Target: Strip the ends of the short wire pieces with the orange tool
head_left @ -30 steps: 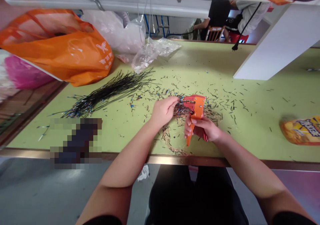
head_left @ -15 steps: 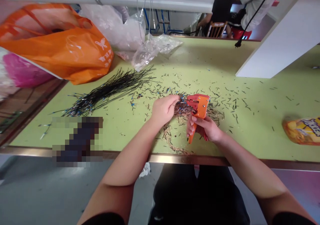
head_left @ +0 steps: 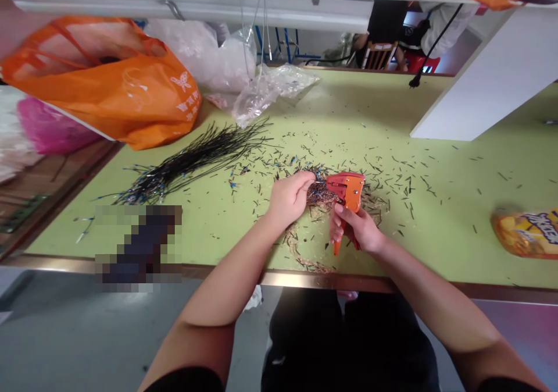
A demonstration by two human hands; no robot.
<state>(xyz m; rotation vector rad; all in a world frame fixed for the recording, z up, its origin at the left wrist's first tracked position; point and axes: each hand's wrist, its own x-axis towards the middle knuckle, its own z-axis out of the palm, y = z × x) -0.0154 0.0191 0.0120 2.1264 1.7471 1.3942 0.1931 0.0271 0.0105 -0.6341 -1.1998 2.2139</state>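
My right hand (head_left: 357, 227) is wrapped round the handles of an orange and red wire stripper (head_left: 354, 189), held upright with its jaws pointing left. My left hand (head_left: 290, 195) is closed in a pinch just left of those jaws. A thin wire (head_left: 319, 181) shows between its fingertips and the tool; most of it is hidden. Below and behind the jaws lies a heap of wire scraps with blue and copper bits (head_left: 320, 194). To the left, a bundle of long black wires (head_left: 196, 156) lies slantwise on the green table (head_left: 235, 223).
Black offcuts are scattered across the tabletop. An orange bag (head_left: 143, 104) and clear plastic bags (head_left: 265, 92) stand at the back left. A white panel (head_left: 475, 78) rises at the right, and a yellow packet (head_left: 529, 232) lies near the right edge. People sit beyond the table.
The view has shifted slightly, so the scene sits a little lower. The wire stripper has tilted slightly in my right hand. My left hand stays pinched beside its jaws.
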